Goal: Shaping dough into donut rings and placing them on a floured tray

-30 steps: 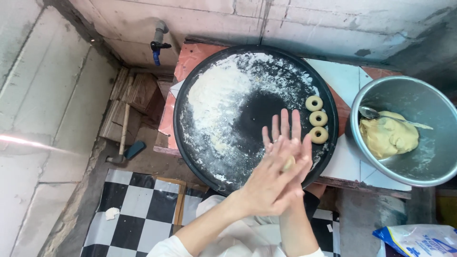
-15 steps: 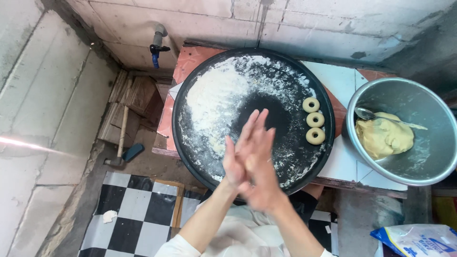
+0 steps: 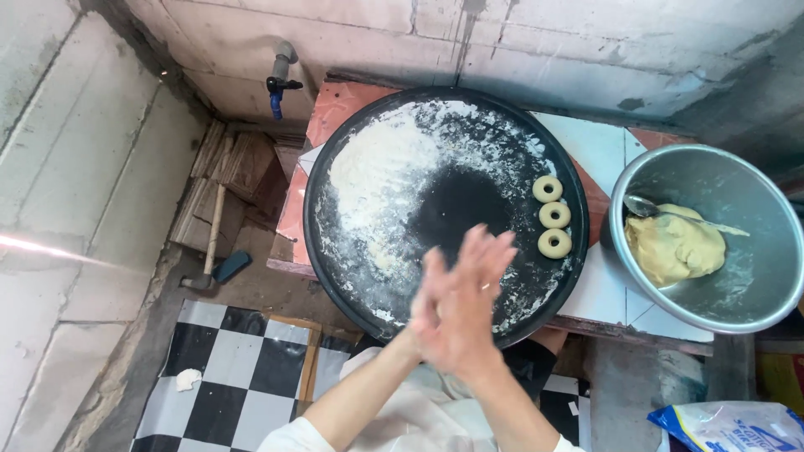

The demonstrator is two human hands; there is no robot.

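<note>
While palms press flat together – left hand (image 3: pixel 435 322), right hand (image 3: pixel 477 310) – fingers straight, contents hidden, dough rings (image 3: pixel 553 215) just beyond.

Three dough rings (image 3: pixel 553 215) on one round black tray (image 3: pixel 335 251); right of the tray, one metal bowl (image 3: pixel 754 293) holding one dough lump (image 3: pixel 674 249) and one spoon (image 3: pixel 670 212).

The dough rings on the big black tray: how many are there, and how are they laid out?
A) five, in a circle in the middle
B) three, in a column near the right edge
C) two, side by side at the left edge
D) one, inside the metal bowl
B: three dough rings lie in a column near the right edge of the floured black tray.
</note>
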